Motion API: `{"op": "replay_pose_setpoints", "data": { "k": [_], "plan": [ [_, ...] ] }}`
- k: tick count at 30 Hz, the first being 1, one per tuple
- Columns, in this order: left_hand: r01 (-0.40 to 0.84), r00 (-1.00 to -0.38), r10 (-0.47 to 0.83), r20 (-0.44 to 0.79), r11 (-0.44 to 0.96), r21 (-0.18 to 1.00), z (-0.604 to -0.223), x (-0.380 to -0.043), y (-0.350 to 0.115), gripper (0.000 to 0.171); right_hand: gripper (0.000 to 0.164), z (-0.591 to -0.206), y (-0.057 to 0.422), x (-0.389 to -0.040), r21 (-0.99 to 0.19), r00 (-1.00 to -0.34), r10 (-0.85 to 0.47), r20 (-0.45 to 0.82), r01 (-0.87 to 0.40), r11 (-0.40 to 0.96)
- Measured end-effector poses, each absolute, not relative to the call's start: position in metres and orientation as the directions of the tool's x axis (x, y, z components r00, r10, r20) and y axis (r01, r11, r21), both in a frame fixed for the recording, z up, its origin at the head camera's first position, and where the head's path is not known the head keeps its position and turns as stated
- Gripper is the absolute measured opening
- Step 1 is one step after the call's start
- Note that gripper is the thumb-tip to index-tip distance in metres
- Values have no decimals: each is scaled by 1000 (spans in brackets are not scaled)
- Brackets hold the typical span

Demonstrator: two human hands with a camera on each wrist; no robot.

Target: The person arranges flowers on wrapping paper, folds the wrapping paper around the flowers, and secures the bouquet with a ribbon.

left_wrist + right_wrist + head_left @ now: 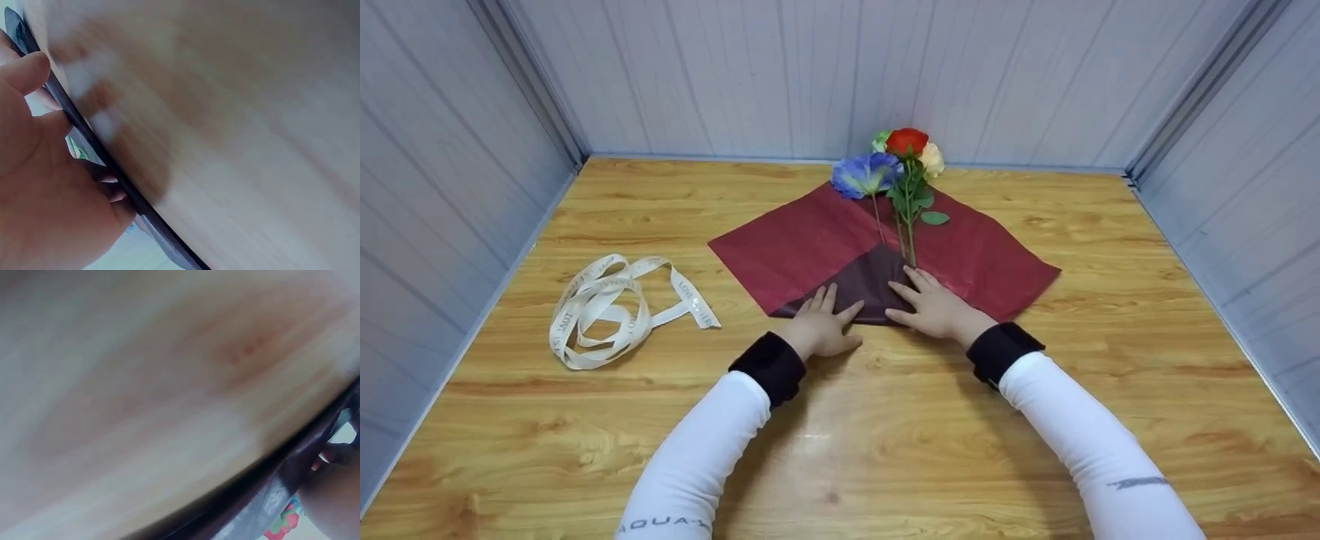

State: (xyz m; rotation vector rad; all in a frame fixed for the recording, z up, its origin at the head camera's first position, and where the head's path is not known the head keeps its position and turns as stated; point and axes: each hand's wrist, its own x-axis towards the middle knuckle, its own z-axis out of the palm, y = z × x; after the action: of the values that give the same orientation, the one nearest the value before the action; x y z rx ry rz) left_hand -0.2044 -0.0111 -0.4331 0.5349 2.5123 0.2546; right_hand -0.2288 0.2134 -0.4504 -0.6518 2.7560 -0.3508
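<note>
A dark red sheet of wrapping paper (802, 247) lies on the table with its near corner folded up, showing a darker underside (862, 289). Over the folded flap, the left hand (821, 326) rests with spread fingers near the left end of the crease. The right hand (934, 306) presses the flap's right side, fingers also spread. On the paper lie artificial flowers: a blue flower (866, 174), a red rose (907, 141) and a cream flower (932, 160). Their lower stems go under the flap and are hidden. Both wrist views show the paper's folded edge close up.
A loosely coiled cream ribbon (600, 315) with printed lettering lies left of the paper. The wooden table (840, 450) is bounded by pale panel walls (720, 82) at the back and both sides. The blooms reach past the paper's far edge, close to the back wall.
</note>
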Motion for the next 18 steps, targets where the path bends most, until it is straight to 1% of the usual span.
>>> {"op": "replay_pose_setpoints", "data": {
  "k": [7, 15, 18],
  "plan": [
    [328, -792, 429, -435, 899, 289, -435, -207, -12, 62, 55, -450, 211, -238, -300, -878, -430, -212, -360, 883],
    [311, -807, 415, -420, 903, 295, -436, -209, -14, 60, 57, -449, 205, -247, -273, -888, -404, -222, -341, 900],
    [312, -818, 409, -406, 907, 284, -434, -209, -15, 60, 60, -449, 203, -247, -267, -887, -406, -219, -346, 900]
  ]
}}
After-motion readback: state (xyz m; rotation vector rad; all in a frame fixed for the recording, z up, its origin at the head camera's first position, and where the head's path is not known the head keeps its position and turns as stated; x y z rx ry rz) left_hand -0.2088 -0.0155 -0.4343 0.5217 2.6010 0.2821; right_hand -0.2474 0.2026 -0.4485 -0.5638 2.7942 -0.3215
